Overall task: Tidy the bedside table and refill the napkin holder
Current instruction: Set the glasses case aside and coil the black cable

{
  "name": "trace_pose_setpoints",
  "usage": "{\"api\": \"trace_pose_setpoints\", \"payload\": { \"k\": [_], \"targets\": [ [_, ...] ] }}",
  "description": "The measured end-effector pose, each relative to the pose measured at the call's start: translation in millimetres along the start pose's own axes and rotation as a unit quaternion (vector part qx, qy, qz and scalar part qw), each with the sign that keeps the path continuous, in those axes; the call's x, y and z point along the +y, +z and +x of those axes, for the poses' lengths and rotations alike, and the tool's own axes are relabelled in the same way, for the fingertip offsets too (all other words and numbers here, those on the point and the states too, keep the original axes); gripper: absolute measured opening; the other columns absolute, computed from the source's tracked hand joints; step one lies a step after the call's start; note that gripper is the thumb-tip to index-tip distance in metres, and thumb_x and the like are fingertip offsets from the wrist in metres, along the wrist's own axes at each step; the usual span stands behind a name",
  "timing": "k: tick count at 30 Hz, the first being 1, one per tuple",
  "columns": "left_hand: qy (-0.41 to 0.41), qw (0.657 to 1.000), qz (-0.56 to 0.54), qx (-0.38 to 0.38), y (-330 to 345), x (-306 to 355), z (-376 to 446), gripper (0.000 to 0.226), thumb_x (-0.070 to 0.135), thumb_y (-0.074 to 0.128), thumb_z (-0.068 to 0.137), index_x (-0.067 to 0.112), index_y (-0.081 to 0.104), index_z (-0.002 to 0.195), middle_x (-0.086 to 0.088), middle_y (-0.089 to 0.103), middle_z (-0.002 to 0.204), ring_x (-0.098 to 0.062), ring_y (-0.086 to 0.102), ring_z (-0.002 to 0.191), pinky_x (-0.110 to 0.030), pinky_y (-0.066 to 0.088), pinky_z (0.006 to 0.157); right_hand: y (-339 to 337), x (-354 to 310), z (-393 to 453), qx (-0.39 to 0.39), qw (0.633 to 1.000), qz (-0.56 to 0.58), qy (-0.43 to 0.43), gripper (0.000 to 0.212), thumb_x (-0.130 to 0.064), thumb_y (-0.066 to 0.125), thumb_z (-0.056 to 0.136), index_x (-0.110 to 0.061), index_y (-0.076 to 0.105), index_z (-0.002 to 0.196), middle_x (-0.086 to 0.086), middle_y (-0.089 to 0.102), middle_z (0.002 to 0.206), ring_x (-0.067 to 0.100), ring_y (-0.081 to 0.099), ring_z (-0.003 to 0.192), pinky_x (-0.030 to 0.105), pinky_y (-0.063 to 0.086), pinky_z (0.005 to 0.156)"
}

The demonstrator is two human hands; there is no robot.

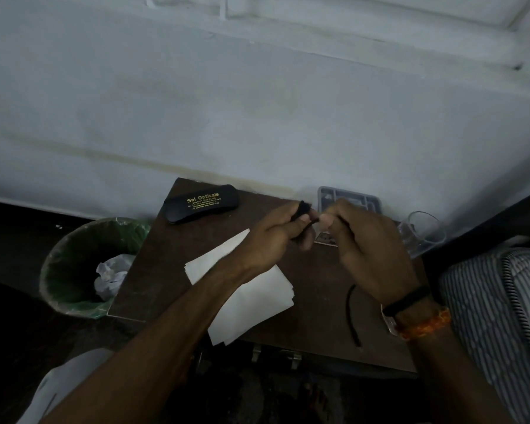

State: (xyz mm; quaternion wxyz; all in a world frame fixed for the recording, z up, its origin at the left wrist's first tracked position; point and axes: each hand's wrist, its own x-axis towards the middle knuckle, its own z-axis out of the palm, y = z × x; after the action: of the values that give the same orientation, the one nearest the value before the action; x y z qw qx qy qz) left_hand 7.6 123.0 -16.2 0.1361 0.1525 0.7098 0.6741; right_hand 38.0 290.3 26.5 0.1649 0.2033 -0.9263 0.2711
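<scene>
Head view: left hand [273, 237] and right hand [361, 249] both pinching, winding thin black cord [303, 214]; white paper napkins [251, 289] lying loose below fingers, grey plastic napkin holder [349, 198] behind fingertips apparently awaiting refill

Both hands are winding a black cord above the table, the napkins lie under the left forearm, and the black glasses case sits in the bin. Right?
Not quite: the head view shows the glasses case on the table, beside the bin. The rest holds: left hand, right hand, cord, napkins.
</scene>
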Motion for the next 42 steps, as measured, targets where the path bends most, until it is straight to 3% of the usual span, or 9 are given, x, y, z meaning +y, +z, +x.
{"api": "trace_pose_setpoints", "payload": {
  "k": [4,9,13,21,25,28,33,38,42],
  "targets": [
    [0.032,0.995,-0.018,-0.089,3.9,13.6,-6.2,0.036,0.017,0.030,0.108,-0.005,0.057,0.100,-0.015,0.050,0.069,-0.024,0.047,0.070,-0.032,0.041,0.075,2.7,12.2,0.5,0.084,0.996,0.013,0.022,0.018,-0.021,0.051,0.098,-0.012,0.062,0.088,-0.007,0.061,0.080,0.008,0.055,0.073,0.022,0.044,0.066],
    [-0.012,0.982,-0.123,-0.144,7.6,17.2,-10.1,0.039,0.018,0.030,0.108,-0.007,0.059,0.111,-0.007,0.038,0.062,-0.013,0.041,0.059,-0.021,0.041,0.063,11.5,25.5,0.5,0.125,0.989,0.032,0.073,0.016,-0.022,0.059,0.097,-0.015,0.062,0.083,-0.011,0.058,0.077,0.008,0.055,0.071,0.020,0.041,0.064],
    [-0.036,0.970,-0.233,-0.068,4.6,16.1,-5.5,0.036,0.018,0.035,0.106,-0.007,0.060,0.107,-0.003,0.033,0.060,-0.012,0.039,0.054,-0.021,0.038,0.056,30.7,31.8,-4.1,0.015,0.994,0.009,0.106,0.022,-0.022,0.046,0.101,-0.022,0.052,0.080,-0.007,0.052,0.066,0.014,0.050,0.060,0.029,0.033,0.056],
    [-0.068,0.949,-0.307,0.016,-1.5,8.6,2.1,0.033,0.020,0.040,0.106,-0.004,0.063,0.109,-0.001,0.040,0.060,-0.012,0.042,0.058,-0.019,0.044,0.057,41.1,7.3,-13.6,-0.195,0.972,-0.002,0.129,0.027,-0.020,0.042,0.101,-0.014,0.061,0.083,-0.005,0.058,0.069,0.016,0.058,0.065,0.033,0.046,0.066],
    [-0.052,0.940,-0.335,0.045,-4.4,8.4,3.9,0.032,0.017,0.041,0.106,-0.008,0.060,0.115,0.000,0.044,0.061,-0.011,0.044,0.059,-0.018,0.044,0.059,45.5,-0.3,-16.2,-0.228,0.969,-0.039,0.090,0.033,-0.029,0.039,0.102,-0.010,0.062,0.086,0.007,0.068,0.082,0.024,0.062,0.073,0.043,0.051,0.072],
    [-0.054,0.962,-0.257,0.070,-3.5,5.3,4.7,0.030,0.015,0.040,0.106,-0.005,0.060,0.116,0.000,0.049,0.063,-0.011,0.048,0.062,-0.020,0.045,0.065,44.5,-7.6,-16.6,-0.245,0.966,-0.054,0.058,0.030,-0.031,0.040,0.102,-0.009,0.060,0.098,0.009,0.067,0.085,0.026,0.062,0.074,0.043,0.051,0.070],
    [-0.053,0.993,-0.092,0.055,0.0,1.6,2.8,0.032,0.019,0.037,0.107,-0.001,0.058,0.120,0.001,0.055,0.069,-0.009,0.055,0.068,-0.023,0.046,0.074,31.9,-10.0,-16.5,-0.224,0.971,-0.077,-0.012,0.021,-0.015,0.051,0.097,-0.010,0.054,0.117,0.005,0.066,0.083,0.023,0.061,0.071,0.039,0.050,0.064],
    [-0.107,0.994,-0.032,0.020,-0.3,-0.9,1.5,0.034,0.028,0.046,0.100,0.001,0.062,0.112,-0.014,0.066,0.093,-0.028,0.065,0.093,-0.043,0.050,0.091,23.1,-9.3,-12.5,-0.100,0.988,-0.088,-0.078,0.011,-0.006,0.067,0.083,-0.009,0.071,0.093,0.005,0.070,0.080,0.022,0.066,0.066,0.027,0.048,0.059],
    [-0.101,0.994,-0.026,-0.031,2.7,3.5,-1.9,0.023,0.006,0.038,0.102,-0.001,0.056,0.089,-0.018,0.052,0.077,-0.018,0.055,0.069,-0.024,0.049,0.073,13.6,-6.2,-9.8,-0.022,0.988,-0.123,-0.095,0.017,-0.019,0.061,0.085,-0.010,0.074,0.087,0.007,0.066,0.081,0.022,0.062,0.061,0.026,0.048,0.056]
  ]
}}
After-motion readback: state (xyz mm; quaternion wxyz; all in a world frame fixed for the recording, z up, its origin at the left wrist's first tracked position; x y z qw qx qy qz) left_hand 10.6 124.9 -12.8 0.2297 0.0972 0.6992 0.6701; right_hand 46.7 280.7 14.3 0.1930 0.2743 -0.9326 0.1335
